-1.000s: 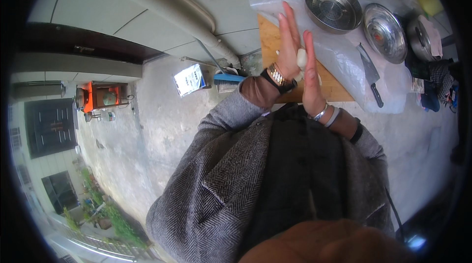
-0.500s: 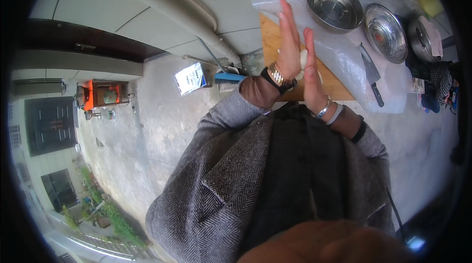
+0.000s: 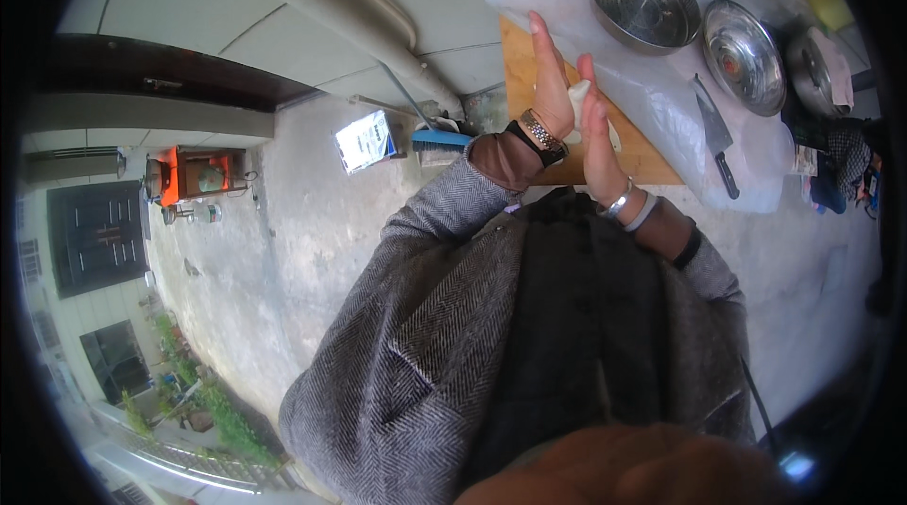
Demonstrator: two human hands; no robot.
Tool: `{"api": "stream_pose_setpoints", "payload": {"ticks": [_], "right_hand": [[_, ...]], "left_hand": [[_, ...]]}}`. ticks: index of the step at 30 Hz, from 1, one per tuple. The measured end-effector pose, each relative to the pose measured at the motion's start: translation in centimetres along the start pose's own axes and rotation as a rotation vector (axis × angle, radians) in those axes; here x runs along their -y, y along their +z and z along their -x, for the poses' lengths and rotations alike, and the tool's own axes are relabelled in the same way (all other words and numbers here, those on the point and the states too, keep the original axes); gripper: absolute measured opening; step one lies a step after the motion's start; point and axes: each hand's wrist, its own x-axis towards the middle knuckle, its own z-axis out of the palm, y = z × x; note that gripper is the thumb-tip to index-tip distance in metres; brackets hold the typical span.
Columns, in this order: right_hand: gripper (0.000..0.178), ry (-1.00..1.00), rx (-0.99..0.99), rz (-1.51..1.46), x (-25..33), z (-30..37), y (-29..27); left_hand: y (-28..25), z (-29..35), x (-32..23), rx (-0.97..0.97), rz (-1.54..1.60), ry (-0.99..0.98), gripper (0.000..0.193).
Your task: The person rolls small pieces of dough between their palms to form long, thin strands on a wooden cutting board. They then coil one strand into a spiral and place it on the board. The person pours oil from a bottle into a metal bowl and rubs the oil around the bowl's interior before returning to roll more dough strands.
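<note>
Hands now pressed closer | left hand (image 3: 551,89), right hand (image 3: 597,141) sandwich white dough (image 3: 578,94) | blue-white packet (image 3: 365,140) left

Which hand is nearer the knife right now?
Right. The right hand is on the knife's side; the left hand is beyond it, dough pressed between them.
</note>
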Motion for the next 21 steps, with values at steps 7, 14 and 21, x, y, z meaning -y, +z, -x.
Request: {"api": "stream_pose_setpoints", "payload": {"ticks": [7, 14, 21], "right_hand": [[0.081, 0.236, -0.449, -0.418, 0.1, -4.8, -3.0], [0.075, 0.038, 0.057, -0.016, -1.3, 1.4, 1.1], [0.082, 0.518, -0.416, -0.626, -2.6, -1.7, -2.0]], "left_hand": [[1.9, 4.8, 1.9, 0.409, -0.379, -0.126, 0.074], [-2.1, -1.8, 0.8, -0.061, 0.25, -0.29, 0.085], [0.3, 2.8, 3.6, -0.13, 0.156, -0.409, 0.081]]}}
